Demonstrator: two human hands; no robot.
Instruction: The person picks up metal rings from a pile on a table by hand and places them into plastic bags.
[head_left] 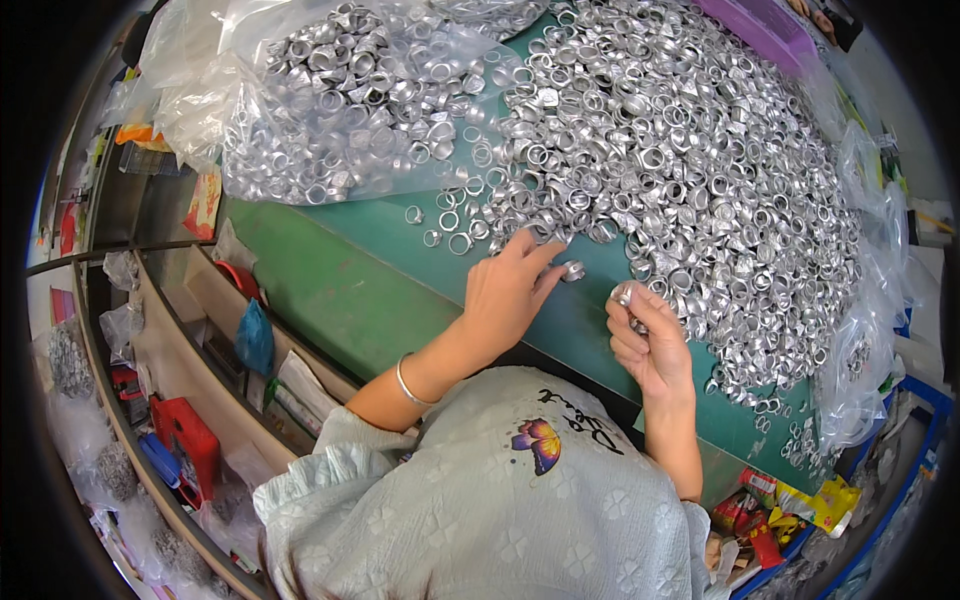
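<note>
Green tabletop: most of its far and right part is under a big loose heap of silver-coloured metal rings. Clear plastic bag at far left also has a lot of rings in or under it; can't tell which. By eye, loose heap is the bulk, so most looks left. Can't tell which rings are already dealt with; no finished pile I can pick out. A few strays sit between bag and person.

Left hand: part open, fingers at heap's near edge, one ring right at the thumb tip. Pinched or just beside, can't tell. Right hand: closed, holding a ring at thumb and forefinger, second metal piece tucked below.
</note>
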